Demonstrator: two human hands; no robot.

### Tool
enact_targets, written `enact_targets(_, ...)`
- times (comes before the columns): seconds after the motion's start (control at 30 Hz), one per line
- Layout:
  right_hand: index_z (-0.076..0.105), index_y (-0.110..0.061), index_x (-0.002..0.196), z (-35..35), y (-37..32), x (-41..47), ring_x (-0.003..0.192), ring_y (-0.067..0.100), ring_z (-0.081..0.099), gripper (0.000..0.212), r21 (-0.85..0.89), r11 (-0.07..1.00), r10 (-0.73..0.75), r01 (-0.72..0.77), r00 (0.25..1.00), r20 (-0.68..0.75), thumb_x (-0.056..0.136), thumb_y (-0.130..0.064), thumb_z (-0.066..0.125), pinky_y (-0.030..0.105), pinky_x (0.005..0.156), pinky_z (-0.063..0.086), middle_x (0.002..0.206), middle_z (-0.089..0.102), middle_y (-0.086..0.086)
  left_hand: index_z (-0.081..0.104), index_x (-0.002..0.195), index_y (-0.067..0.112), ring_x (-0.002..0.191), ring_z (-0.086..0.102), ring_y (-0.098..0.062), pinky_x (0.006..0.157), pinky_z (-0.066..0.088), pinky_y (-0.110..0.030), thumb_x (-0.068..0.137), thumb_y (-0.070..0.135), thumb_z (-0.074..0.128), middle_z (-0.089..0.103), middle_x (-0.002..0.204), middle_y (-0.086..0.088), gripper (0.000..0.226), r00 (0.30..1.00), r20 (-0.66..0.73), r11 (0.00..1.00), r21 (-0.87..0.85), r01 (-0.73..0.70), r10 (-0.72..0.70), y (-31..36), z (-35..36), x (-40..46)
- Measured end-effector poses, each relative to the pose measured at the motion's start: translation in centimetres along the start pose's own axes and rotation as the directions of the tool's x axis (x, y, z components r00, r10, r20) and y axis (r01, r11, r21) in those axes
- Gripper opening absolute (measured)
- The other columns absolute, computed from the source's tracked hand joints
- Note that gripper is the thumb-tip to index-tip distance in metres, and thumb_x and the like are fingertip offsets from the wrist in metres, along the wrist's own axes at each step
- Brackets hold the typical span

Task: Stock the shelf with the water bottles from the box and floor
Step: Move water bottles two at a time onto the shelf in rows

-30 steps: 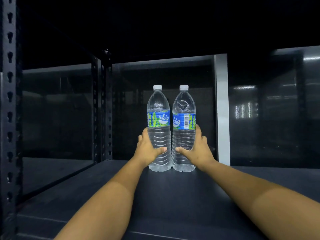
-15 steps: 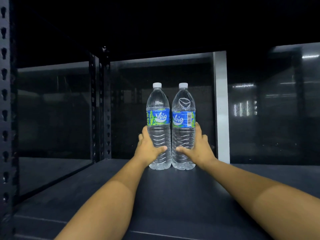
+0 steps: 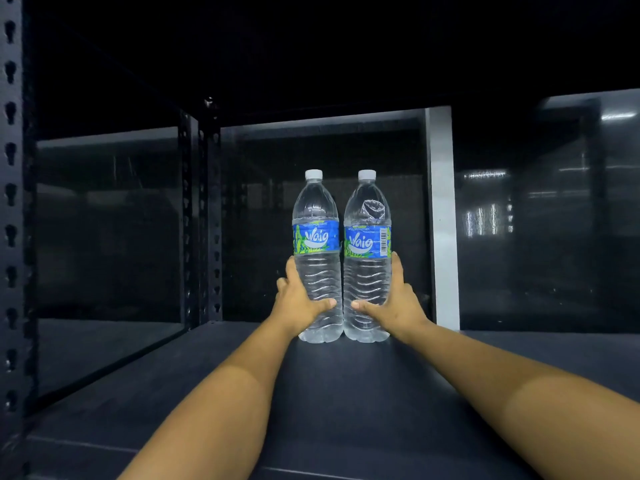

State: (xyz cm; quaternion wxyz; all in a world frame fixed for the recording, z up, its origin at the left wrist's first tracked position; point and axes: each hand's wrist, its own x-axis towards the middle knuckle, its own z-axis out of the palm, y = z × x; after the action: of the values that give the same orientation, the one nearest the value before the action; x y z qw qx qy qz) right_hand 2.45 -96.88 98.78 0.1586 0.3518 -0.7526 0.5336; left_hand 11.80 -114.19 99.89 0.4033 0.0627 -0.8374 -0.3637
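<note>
Two clear water bottles with white caps and blue-green labels stand upright side by side near the back of the dark shelf board (image 3: 346, 393). My left hand (image 3: 298, 299) grips the lower body of the left bottle (image 3: 317, 237), thumb across its front. My right hand (image 3: 394, 301) grips the lower body of the right bottle (image 3: 367, 237) the same way. The two bottles touch each other and their bases rest on the shelf.
A black perforated upright (image 3: 12, 237) runs down the left edge, and two more posts (image 3: 201, 220) stand at the back left. A white pillar (image 3: 445, 216) rises behind the right bottle. Dark glossy panels close the back.
The bottles and both hands have slid slightly farther back on the shelf; the right bottle has turned a little, showing more of its label. Both grips are unchanged.
</note>
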Motion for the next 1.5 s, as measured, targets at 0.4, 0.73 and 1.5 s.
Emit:
enact_targets(0.4, 0.015, -0.042, 0.146, -1.2, -0.6, -0.3, 0.111, 0.01, 0.059, 0.1, 0.065, 0.997, -0.039, 0.034, 0.997, 0.066, 0.072, -0.039, 0.083, 0.027, 0.097, 0.042, 0.121, 0.061, -0.017, 0.013, 0.144, 0.04, 0.117, 0.056, -0.008, 0.107, 0.043, -0.044, 0.074, 0.019, 0.081, 0.057, 0.127, 0.013, 0.1, 0.979, 0.201, 0.974, -0.226, 0.029, 0.018, -1.0, -1.9, 0.3)
enact_targets(0.73, 0.021, -0.031, 0.142, -0.5, -0.8, -0.5, 0.101, 0.008, 0.059, 0.089, -0.015, 0.996, -0.083, 0.083, 0.996, 0.007, 0.076, -0.027, 0.08, 0.022, 0.085, 0.041, 0.111, 0.059, -0.018, 0.018, 0.143, 0.033, 0.118, 0.055, -0.013, 0.106, 0.043, -0.043, 0.07, 0.023, 0.083, 0.055, 0.131, 0.007, 0.098, 0.989, 0.134, 0.995, -0.093, -0.049, 0.061, -1.1, -1.2, 0.5)
enact_targets(1.5, 0.022, -0.03, 0.142, -0.5, -0.7, -0.8, 0.114, 0.012, 0.056, 0.088, 0.004, 0.994, -0.108, 0.108, 0.994, 0.004, 0.076, -0.027, 0.08, 0.025, 0.092, 0.041, 0.117, 0.058, -0.015, 0.01, 0.148, 0.027, 0.121, 0.054, -0.018, 0.105, 0.043, -0.043, 0.068, 0.03, 0.086, 0.054, 0.134, 0.005, 0.11, 0.994, 0.107, 0.999, 0.003, -0.036, 0.036, -1.2, -1.2, 0.4)
